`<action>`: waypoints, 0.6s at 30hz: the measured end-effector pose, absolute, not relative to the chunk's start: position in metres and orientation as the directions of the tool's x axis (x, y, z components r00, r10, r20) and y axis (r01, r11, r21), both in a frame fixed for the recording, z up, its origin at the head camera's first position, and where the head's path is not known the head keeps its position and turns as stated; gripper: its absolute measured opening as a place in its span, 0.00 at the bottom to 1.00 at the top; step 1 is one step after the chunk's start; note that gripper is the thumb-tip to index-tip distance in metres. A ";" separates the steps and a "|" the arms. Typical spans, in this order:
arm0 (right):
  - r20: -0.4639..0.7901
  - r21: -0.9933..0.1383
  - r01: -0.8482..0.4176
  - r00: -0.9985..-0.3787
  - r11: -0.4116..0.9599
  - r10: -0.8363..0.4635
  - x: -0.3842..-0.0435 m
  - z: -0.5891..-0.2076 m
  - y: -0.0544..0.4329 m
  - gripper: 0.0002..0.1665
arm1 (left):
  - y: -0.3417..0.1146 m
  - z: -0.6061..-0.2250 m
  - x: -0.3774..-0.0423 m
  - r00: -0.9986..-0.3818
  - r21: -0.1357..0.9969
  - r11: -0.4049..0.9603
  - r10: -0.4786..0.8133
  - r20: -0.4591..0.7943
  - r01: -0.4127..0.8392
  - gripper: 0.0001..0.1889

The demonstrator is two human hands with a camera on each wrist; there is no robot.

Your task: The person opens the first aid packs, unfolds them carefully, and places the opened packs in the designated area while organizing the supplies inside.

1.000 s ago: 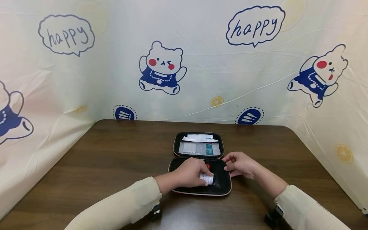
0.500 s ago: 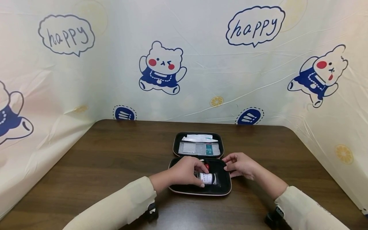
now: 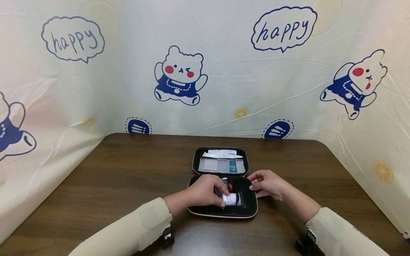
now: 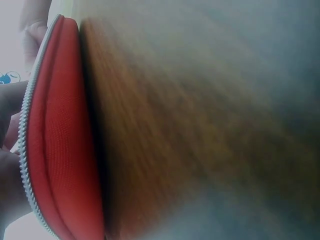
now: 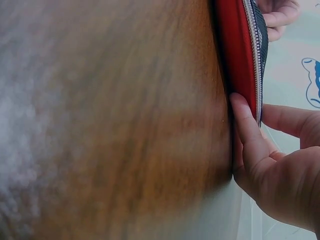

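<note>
A red zip case (image 3: pixel 246 209) with a black lining lies unfolded on the table. In its near half is a small white-labelled roll (image 3: pixel 231 200) in clear wrap, dark at one end. My left hand (image 3: pixel 205 190) reaches over that half, index finger and thumb spread around the roll's left end. Beyond the roll lie a small red item (image 3: pixel 230 186) and a shiny clear packet (image 3: pixel 225 181), partly hidden by the fingers. On the right, my right hand (image 3: pixel 267 183) pinches the case's wall, thumb at the rim and fingers against the red side (image 5: pixel 237 45).
The case's far half (image 3: pixel 196 160) stands raised behind, its mesh pocket (image 3: pixel 214 165) holding white and green packets (image 3: pixel 233 166). The brown wooden table (image 3: pixel 134 177) ends at a printed cloth backdrop (image 3: pixel 224 89). Wrist cameras sit under both sleeves.
My left hand loosened its grip on the roll and drew back left, leaving the roll's label in view. The right hand stayed at the case's edge.
</note>
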State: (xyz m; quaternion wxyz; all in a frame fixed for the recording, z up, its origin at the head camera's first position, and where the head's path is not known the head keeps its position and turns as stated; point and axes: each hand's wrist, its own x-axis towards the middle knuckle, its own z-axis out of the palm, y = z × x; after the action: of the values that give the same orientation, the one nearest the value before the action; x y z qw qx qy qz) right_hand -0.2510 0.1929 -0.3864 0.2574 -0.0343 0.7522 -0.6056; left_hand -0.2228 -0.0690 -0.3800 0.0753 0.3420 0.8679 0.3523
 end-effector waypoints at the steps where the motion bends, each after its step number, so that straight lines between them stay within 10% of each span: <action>1: -0.345 -0.929 0.259 -0.866 0.265 -0.362 -0.251 -0.386 0.193 0.19 | -0.068 -0.380 -0.223 -0.755 0.663 0.519 0.646 0.109 0.540 0.11; 18: -0.344 -0.930 0.259 -0.861 0.260 -0.375 -0.251 -0.385 0.193 0.18 | -0.038 -0.381 -0.222 -0.791 0.640 0.580 0.608 0.072 0.504 0.10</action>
State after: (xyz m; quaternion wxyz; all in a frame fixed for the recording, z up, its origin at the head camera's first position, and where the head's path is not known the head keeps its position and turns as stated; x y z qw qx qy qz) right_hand -0.2509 0.1934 -0.3852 0.2611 -0.0388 0.7495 -0.6071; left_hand -0.2220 -0.0383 -0.3809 0.0776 0.3140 0.8855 0.3337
